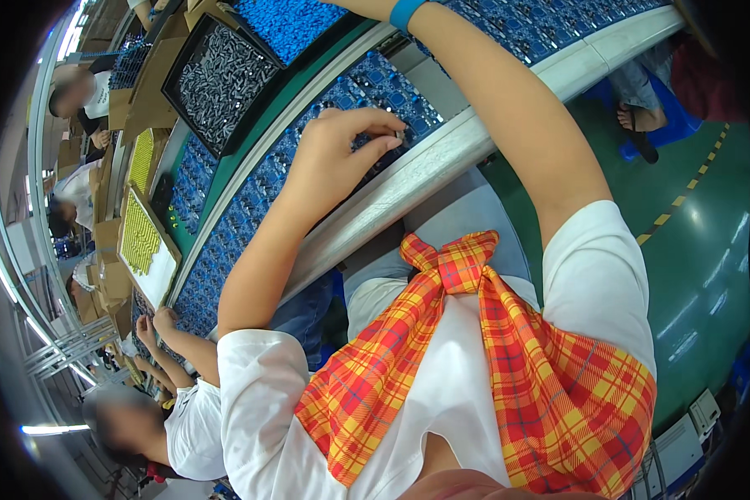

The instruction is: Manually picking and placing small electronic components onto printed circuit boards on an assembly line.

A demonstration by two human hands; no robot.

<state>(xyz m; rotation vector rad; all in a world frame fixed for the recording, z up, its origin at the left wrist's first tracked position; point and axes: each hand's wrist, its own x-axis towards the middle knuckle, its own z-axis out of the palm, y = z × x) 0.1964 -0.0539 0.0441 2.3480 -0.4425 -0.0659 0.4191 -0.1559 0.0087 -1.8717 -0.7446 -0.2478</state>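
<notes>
My left hand (pixel 333 158) is over the near edge of the blue circuit boards (pixel 271 179), its thumb and fingertips pinched on a small greyish electronic component (pixel 401 136). My right hand (pixel 365 7) reaches to the top edge of the picture, a blue band (pixel 405 13) round the wrist. Its fingers are cut off there, close to a bin of small blue components (pixel 283 25). Beside that stands a black tray (pixel 172 90) heaped with small dark cylindrical components.
A pale metal rail (pixel 408 187) runs along the line's near side. Further left lies a white tray (pixel 165 271) with yellow components. A co-worker's hands (pixel 160 323) work over the boards at lower left. Other people sit beyond the line, among cardboard boxes (pixel 108 233).
</notes>
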